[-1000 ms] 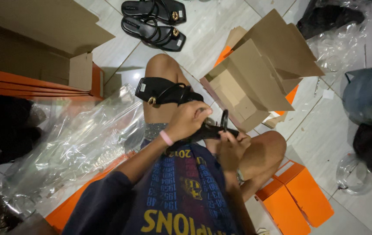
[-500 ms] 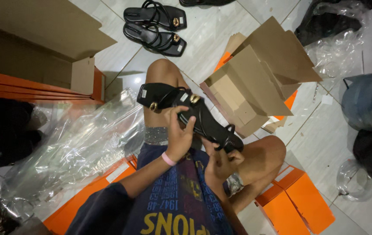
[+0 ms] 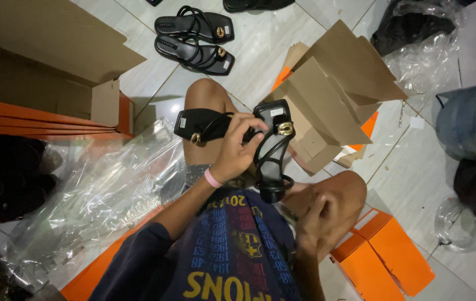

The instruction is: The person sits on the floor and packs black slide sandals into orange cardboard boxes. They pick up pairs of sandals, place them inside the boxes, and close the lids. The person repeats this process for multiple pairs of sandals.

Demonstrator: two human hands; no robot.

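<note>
Left hand [image 3: 238, 153] gripping a black strappy heeled sandal [image 3: 274, 150] around the straps, tilting it nearly upright over the lap, toe end with gold buckle pointing away, heel block down by the shirt. Right hand [image 3: 316, 214] sitting low beside the right knee, just under the heel, fingers curled; cannot tell whether pinching anything, nothing clearly showing in it. Hands apart, not sharing the grip.

Second black sandal [image 3: 199, 125] lying across the left thigh, just beside the left hand, possibly brushing its fingers, not being held.

Judging progress: one sandal in hand, mate waiting on the leg, so likely sitting mid-way through this pair, neither one boxed or bagged yet.

Clear plastic wrap [image 3: 98, 200] spreading over the floor at the left, crumpled. Flat orange box pieces [image 3: 385, 253] lying at the right by the knee, unfolded. Open brown cardboard box [image 3: 327, 106] standing just past the knees, looking empty as far as showing. Stacked orange-edged cardboard [image 3: 43, 120] leaning at the far left.

Further out, another pair of black sandals [image 3: 196, 39] resting side by side on the white tiles, loose, unpacked. More bags and plastic at the far right, contents not readable
</note>
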